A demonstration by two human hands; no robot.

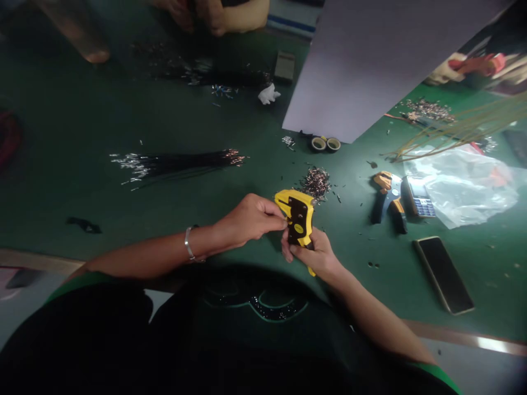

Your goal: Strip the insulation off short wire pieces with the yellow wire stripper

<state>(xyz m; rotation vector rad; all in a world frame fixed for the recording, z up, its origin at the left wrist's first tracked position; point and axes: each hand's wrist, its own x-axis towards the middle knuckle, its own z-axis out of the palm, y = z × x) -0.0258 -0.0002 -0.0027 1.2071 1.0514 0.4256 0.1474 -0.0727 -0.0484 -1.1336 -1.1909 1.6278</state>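
My right hand is wrapped round the handles of a yellow and black wire stripper, held upright above the table's front part. Beside the tool's jaws, my left hand is closed in a pinch, fingertips close to the tool's left side. Whatever lies between those fingertips is too small to make out. Just beyond the stripper is a heap of short dark and coppery scraps. A bundle of black wires lies to the left, with silvery ends at its left and bare copper ends at its right.
On the right of the green table lie a second wire stripper, a keypad phone, a smartphone and a clear plastic bag. A large pale panel and two tape rolls are beyond. Other people's hands work across the table.
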